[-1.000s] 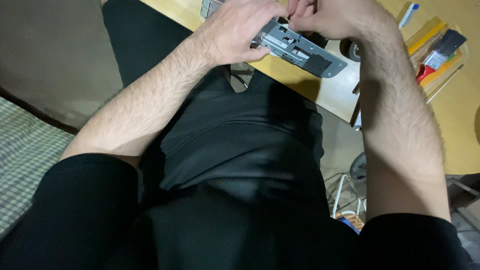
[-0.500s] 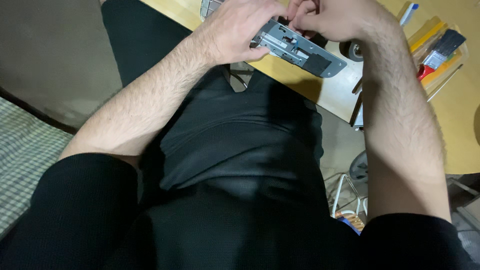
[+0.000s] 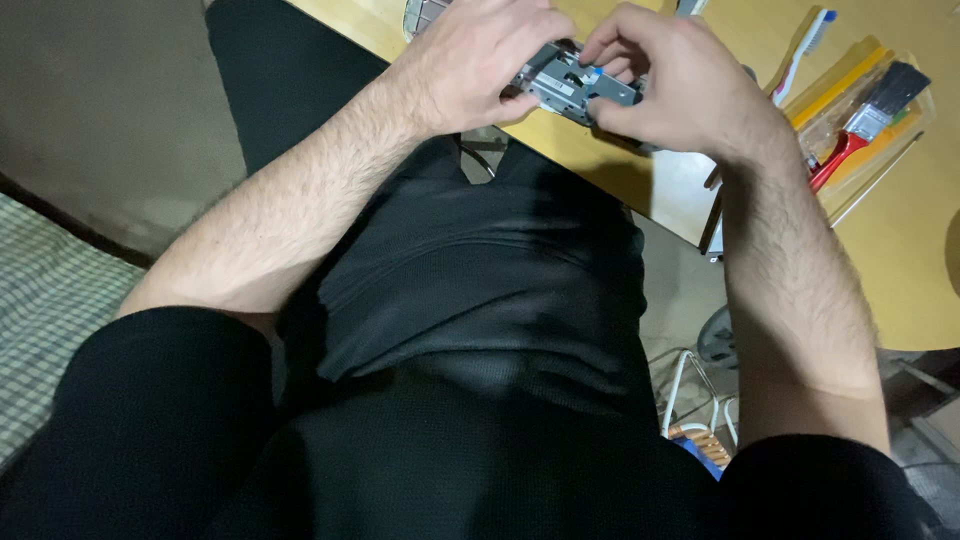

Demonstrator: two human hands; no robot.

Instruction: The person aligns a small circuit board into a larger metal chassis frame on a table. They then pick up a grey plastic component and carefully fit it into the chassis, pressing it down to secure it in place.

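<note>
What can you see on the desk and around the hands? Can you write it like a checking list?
Surface: yellow wooden table, seen from above at its edge.
Job's things: grey metal part with a small blue bit, held over the table edge.
Clutter: clear tray holding a red-handled paintbrush; a toothbrush beside it.
Hands: left hand grips the part's left end; right hand pinches it from the right.
Cables: nothing seen.
Surroundings: black clothes, checked cloth at left, white wire rack on the floor.
</note>
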